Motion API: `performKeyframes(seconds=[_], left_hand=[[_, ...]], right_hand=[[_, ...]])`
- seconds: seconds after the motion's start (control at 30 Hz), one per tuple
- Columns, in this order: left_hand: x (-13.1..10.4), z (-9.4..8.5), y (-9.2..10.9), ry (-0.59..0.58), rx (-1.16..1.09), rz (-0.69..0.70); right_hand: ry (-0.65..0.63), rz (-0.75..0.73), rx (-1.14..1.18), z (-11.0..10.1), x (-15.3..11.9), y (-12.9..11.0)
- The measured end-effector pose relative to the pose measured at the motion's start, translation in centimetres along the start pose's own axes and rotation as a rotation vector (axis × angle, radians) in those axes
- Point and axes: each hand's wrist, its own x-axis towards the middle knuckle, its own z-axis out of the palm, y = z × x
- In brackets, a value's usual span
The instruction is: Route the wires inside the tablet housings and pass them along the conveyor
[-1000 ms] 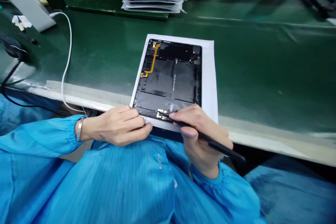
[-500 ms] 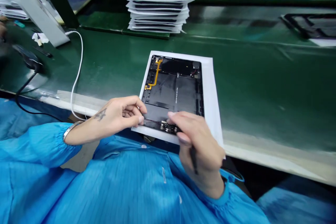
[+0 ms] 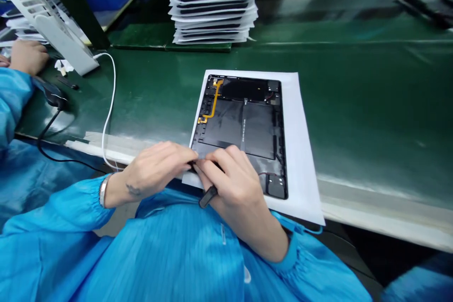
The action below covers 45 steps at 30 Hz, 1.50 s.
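An opened tablet (image 3: 230, 120) lies on a white sheet (image 3: 300, 151), its inner side up. Dark battery panels and an orange flex cable (image 3: 214, 104) show inside it. My left hand (image 3: 157, 167) is at the tablet's near left corner, thumb and fingers pinched together; whatever is between the fingertips is hidden. Meeting it there, my right hand (image 3: 230, 174) is closed around a dark slim tool (image 3: 208, 197) whose flat end sticks out below the palm. Both hands' fingertips nearly touch. The small circuit board near this edge is covered by my right hand.
A tall stack of white sheets with dark layers (image 3: 215, 9) stands behind the tablet. At left are a white stand (image 3: 63, 37) with a white cable (image 3: 112, 89), a black corded device (image 3: 53, 94) and another person's hand (image 3: 28, 56). A dark frame (image 3: 428, 4) lies far right.
My right hand has moved left across the tablet's near edge to my left fingertips, uncovering the near right corner. My left fingers have closed together. Another person's hand and sleeve have come in at left.
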Motion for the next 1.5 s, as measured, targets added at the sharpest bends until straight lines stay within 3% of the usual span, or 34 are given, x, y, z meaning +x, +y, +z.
performKeyframes(seconds=[0.13,0.27,0.57,0.73,0.97,1.13,1.37,1.5], left_hand=[[-0.1,0.3,0.3,0.118,-0.161,-0.302],[0.1,0.4,0.4,0.11,-0.281,-0.39],[0.5,0.6,0.6,0.089,-0.311,-0.34],[0.4,0.7,0.1,0.044,-0.221,-0.318],[-0.3,0.7,-0.7,-0.07,0.088,-0.092],[-0.1,0.0,-0.5,-0.153,0.252,0.041],[-1.3,-0.1,-0.7,-0.038,0.233,-0.021],[-1.8,-0.3,-0.6,-0.084,0.222,0.057]], right_hand=[[0.022,-0.006,0.004,0.1,-0.2,-0.1],[0.019,0.001,0.085,0.1,-0.2,0.2],[0.002,0.009,0.129,0.0,0.0,0.3],[0.024,-0.01,0.046,-0.3,-0.3,0.4],[-0.066,-0.143,-0.033,-0.9,-0.6,0.6],[-0.126,-0.138,-0.073,-0.9,-0.4,0.6],[-0.133,-0.168,-0.097,-0.8,-0.2,0.7],[-0.131,-0.229,-0.141,-0.7,-0.3,0.9]])
